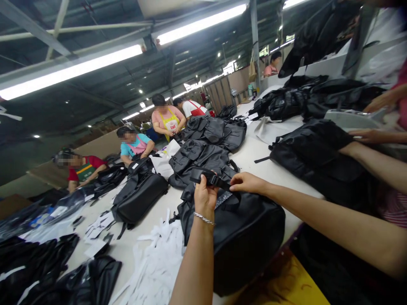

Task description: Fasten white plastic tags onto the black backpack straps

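A black backpack (pixel 251 228) lies on the table right in front of me, its broad base toward me. Above it, my left hand (pixel 206 192) grips a black strap (pixel 203 174) that has a dark buckle (pixel 216 181) on it, thumb pressed on top. A twisted silver bracelet circles that wrist. Close to the buckle, my right hand (pixel 248 183) pinches the strap's other stretch between thumb and fingers. Below the hands the strap loops down over the backpack. Part of the backpack's upper side is hidden behind my left hand.
More black backpacks (pixel 140 197) lie along the white table (pixel 310 180). White strips (pixel 155 258) are heaped at the left. Several people work across the table; at the right, another person's forearms (pixel 378 159) reach to a black backpack (pixel 318 156).
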{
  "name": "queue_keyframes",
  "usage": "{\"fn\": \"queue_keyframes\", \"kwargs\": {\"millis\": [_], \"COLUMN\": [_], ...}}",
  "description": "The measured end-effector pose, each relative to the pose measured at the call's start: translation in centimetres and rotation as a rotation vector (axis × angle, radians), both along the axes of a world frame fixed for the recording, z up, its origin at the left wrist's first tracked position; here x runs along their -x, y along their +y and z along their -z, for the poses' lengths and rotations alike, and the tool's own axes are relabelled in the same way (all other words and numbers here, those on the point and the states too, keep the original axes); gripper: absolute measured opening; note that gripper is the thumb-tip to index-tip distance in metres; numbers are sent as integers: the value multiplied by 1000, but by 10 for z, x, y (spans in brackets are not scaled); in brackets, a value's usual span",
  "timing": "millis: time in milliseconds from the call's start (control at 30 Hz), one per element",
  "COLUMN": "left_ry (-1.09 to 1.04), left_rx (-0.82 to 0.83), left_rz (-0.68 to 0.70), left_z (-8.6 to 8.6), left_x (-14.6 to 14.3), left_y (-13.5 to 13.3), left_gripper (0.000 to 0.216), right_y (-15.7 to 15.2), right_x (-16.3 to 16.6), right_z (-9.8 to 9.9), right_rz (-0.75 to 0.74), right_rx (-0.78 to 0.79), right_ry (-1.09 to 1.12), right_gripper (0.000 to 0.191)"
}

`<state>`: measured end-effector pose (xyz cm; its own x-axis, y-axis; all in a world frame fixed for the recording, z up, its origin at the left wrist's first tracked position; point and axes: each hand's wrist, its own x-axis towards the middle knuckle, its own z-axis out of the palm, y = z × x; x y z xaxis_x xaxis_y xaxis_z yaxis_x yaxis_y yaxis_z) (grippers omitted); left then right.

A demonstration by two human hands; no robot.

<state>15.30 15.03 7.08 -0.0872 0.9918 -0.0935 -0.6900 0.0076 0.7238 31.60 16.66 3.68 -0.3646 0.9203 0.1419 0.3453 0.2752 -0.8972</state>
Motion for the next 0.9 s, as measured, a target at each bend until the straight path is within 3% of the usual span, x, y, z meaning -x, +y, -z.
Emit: {"fn": "queue_keyframes", "kwargs": {"millis": [167,300,433,633,900], "left_ry": [26,8,40,45,1], "left_rx": [-36,-150,-212,-155,-219], "left_rz": [53,99,171,158,159], "left_z": [-13,-26,-31,-20,-15], "left_x": [-14,-25,-33,-33,-32], "left_y": [5,6,4,-4,-19], "left_gripper": [24,18,29,30,22], "right_y": [11,13,5,1,-4], "right_x": [1,-4,-14,-23,-4], "right_z": [-15,-33,-41,-29,-13], "right_rz": [26,120,240,89,71], "right_rx": [-41,-121,-133,116,60], "right_ry": [12,12,74,239,475], "right_gripper": [21,19,21,13,18]}}
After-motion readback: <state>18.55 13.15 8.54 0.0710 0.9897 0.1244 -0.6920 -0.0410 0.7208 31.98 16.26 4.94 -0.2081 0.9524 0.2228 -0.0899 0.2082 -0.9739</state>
